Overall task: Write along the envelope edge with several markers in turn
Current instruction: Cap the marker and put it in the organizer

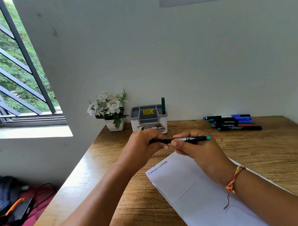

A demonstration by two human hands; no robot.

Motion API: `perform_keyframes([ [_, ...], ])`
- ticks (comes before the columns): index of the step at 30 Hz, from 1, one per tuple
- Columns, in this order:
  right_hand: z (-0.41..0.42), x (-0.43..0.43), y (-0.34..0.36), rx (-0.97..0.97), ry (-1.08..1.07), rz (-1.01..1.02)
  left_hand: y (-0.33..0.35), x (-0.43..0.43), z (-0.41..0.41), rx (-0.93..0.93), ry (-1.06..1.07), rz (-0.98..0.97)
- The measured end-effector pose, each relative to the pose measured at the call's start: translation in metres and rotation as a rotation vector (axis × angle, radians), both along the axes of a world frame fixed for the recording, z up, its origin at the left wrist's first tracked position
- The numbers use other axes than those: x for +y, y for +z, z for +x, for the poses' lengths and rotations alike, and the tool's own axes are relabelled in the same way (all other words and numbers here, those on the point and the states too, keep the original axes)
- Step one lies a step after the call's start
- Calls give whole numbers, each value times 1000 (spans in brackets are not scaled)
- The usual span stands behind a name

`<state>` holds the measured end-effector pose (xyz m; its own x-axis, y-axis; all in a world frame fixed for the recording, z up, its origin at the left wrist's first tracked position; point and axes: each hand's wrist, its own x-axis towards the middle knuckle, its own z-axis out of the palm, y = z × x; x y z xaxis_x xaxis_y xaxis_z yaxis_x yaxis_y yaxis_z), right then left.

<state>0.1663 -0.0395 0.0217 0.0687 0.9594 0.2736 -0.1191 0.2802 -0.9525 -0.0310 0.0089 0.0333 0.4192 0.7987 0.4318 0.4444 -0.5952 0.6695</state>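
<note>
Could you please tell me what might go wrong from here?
1. The left hand and right hand both grip the black marker with the teal end, so neither holds the white paper envelope; it may slide when writing starts.
2. The marker is held near the handwritten line at the envelope's edge; a jerk there might streak it.

One view: head cam, wide-angle. Sits above the near edge of the worktop, looking fwd and down, facing the white wall at the far side. Close under the lens, mid-frame: left hand and right hand, forearms running in from the bottom; near enough that the marker label shows as print. The organiser by the wall is further off. Upper left is the window; lower left is prob a bag, too blurred to say
</note>
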Motion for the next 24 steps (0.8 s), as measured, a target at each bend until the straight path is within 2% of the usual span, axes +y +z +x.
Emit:
perform_keyframes([
  [3, 1, 7, -4, 84, 33, -81, -1, 0, 3, -104, 30, -108],
  [5, -2, 11, -6, 183, 69, -132, 2, 1, 0, -263, 52, -175],
  [7, -2, 13, -6, 218, 49, -157, 7, 6, -9, -428, 174, -132],
  [9, 2, 13, -6, 33, -30, -142, 13, 15, -21, -507, 344, -33],
  [12, 7, 13, -12, -347, -182, -78, 16, 24, -30, -429, 532, 140],
  [16, 3, 9, -16, -676, -229, 45, 20, 27, -25, -370, 584, 302],
  [19, 1, 5, -16, -781, -204, 61, 24, 34, -19, -336, 556, 298],
  [24, 3, 1, -13, -850, -196, 69, 21, 44, -10, -300, 543, 265],
])
